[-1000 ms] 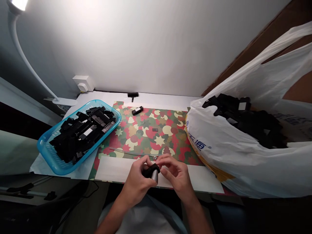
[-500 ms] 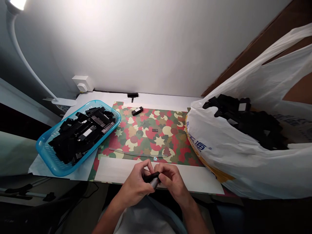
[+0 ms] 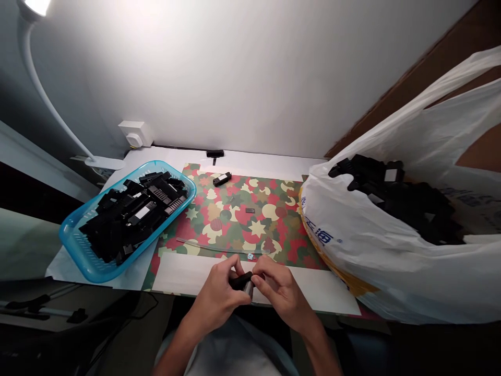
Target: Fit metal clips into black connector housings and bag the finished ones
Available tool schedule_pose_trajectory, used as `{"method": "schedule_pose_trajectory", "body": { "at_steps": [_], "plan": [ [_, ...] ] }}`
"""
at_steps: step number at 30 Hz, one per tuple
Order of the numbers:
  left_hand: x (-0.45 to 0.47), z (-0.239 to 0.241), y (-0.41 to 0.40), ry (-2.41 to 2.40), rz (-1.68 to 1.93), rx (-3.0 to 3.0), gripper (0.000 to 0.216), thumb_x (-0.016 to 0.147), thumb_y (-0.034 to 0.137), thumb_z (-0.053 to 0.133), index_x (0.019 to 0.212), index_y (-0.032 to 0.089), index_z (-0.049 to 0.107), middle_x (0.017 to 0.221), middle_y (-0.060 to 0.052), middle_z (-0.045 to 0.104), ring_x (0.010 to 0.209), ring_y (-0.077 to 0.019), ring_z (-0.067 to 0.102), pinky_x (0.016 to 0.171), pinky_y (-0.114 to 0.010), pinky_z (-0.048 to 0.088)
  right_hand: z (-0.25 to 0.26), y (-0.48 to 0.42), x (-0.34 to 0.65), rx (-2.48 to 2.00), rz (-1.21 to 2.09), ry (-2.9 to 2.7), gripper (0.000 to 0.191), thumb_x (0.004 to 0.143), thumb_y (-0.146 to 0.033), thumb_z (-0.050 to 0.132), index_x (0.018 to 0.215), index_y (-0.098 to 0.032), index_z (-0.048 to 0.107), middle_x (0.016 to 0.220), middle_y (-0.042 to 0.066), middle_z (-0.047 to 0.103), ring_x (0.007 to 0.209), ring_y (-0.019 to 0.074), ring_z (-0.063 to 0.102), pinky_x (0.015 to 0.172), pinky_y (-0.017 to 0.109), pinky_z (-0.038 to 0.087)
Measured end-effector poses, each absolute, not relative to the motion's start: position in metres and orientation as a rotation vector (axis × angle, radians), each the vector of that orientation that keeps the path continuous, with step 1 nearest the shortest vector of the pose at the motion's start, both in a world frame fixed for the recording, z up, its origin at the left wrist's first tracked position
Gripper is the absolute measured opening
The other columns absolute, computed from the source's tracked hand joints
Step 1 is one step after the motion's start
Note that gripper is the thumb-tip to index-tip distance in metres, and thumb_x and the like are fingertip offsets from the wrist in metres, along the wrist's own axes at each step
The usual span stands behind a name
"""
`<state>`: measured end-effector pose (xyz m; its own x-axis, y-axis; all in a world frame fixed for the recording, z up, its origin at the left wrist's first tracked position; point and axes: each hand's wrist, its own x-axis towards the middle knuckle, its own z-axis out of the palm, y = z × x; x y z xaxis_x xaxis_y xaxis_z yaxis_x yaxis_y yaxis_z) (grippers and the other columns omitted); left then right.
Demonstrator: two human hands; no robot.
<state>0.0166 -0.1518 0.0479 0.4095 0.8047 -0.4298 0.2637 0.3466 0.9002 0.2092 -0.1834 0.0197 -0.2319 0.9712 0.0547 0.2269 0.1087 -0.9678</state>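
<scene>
Near the front edge of the table, my left hand is closed around a small black plastic part. A grey, shiny piece shows just beneath its right end; whether the two are joined I cannot tell. My right hand pinches at that right end with thumb and forefinger, and the fingertips hide what lies between them. Just beyond my hands lie a tiny pale blue-white piece and a thin clear strip. Farther back are a small dark flat piece and a black part with a white label.
At left, a blue plastic basket holds several black plastic parts. On the right, a large white plastic bag stands open with more black parts inside. A white desk lamp stands at the back left, near another black piece.
The black part has turned slightly between my hands, and less of the grey piece shows. My right fingers have shifted a little along its end. The view has moved slightly.
</scene>
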Motion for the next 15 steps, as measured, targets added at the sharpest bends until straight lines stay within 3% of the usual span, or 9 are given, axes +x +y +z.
{"method": "schedule_pose_trajectory", "body": {
  "at_steps": [6, 11, 15],
  "plan": [
    [0.018, 0.046, -0.152, 1.183, 0.460, 1.292, 0.028, 0.062, 0.011, 0.059, 0.076, 0.024, 0.039, 0.067, 0.009, 0.035, 0.066, -0.0123, 0.025, 0.056, -0.029, 0.018, 0.018, -0.181, 0.211, -1.226, 1.128, -1.727, 0.034, 0.113, -0.042, 0.047, 0.086, -0.024, 0.056, 0.079, 0.000, 0.052, 0.079, 0.0196, 0.050, 0.071, 0.030, 0.038],
    [0.022, 0.046, -0.150, 1.205, 0.506, 1.308, 0.029, 0.064, 0.011, 0.060, 0.079, 0.025, 0.039, 0.067, 0.009, 0.038, 0.066, -0.0123, 0.029, 0.057, -0.028, 0.020, 0.014, -0.180, 0.209, -1.267, 1.102, -1.666, 0.036, 0.113, -0.047, 0.046, 0.087, -0.024, 0.056, 0.082, 0.000, 0.055, 0.077, 0.0193, 0.053, 0.069, 0.030, 0.040],
    [0.022, 0.045, -0.150, 1.169, 0.570, 1.257, 0.022, 0.076, 0.013, 0.057, 0.086, 0.025, 0.042, 0.066, 0.009, 0.041, 0.064, -0.0129, 0.032, 0.058, -0.027, 0.023, 0.009, -0.176, 0.205, -1.433, 0.922, -1.550, 0.030, 0.113, -0.041, 0.048, 0.091, -0.024, 0.059, 0.087, 0.002, 0.062, 0.082, 0.0220, 0.058, 0.075, 0.032, 0.044]
  ]
}}
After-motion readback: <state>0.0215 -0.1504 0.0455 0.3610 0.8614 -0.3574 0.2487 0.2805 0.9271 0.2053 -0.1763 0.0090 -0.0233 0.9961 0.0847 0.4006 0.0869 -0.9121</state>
